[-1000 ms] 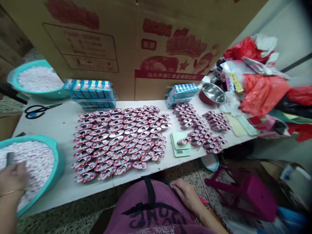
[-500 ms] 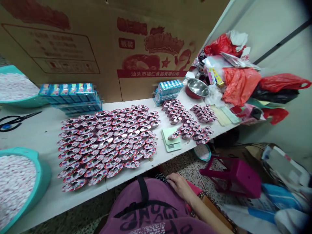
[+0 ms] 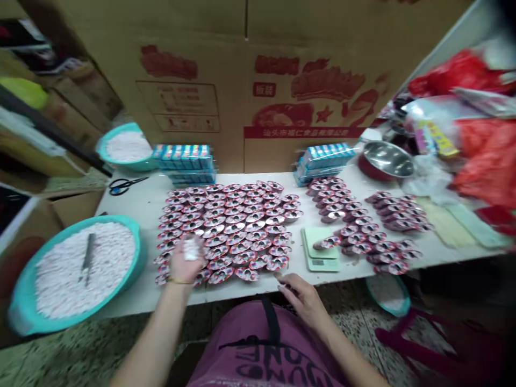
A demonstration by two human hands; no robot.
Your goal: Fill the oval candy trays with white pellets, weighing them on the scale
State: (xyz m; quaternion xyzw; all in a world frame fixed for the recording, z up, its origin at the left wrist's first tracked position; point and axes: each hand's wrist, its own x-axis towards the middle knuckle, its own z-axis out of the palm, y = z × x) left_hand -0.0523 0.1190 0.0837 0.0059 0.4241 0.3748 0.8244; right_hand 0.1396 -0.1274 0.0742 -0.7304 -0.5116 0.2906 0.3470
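My left hand [image 3: 183,266] is over the left part of a dense block of open, oval-mouthed pouches [image 3: 236,228] with red and white printed rims. A handful of small white pieces [image 3: 191,249] lies in it; motion blurs the fingers. Down at the table's front edge, my right hand [image 3: 306,301] has its fingers apart and holds nothing. To its upper right a pale green scale [image 3: 318,236] carries one pouch [image 3: 327,243]. A teal basin [image 3: 139,247] full of white pieces stands to the left, with a dark-handled scoop or blade [image 3: 87,258] lying on them.
Black scissors [image 3: 124,185] and a second teal basin [image 3: 121,146] are at the back left. Blue boxed packs [image 3: 187,161] stand before a big cardboard box [image 3: 226,107]. More pouches [image 3: 399,210], a steel bowl [image 3: 386,159] and red bags [image 3: 487,156] fill the right.
My view has swung left. My left hand has come into view over the pouches with white pieces. My right hand has moved from my lap up to the table's front edge.
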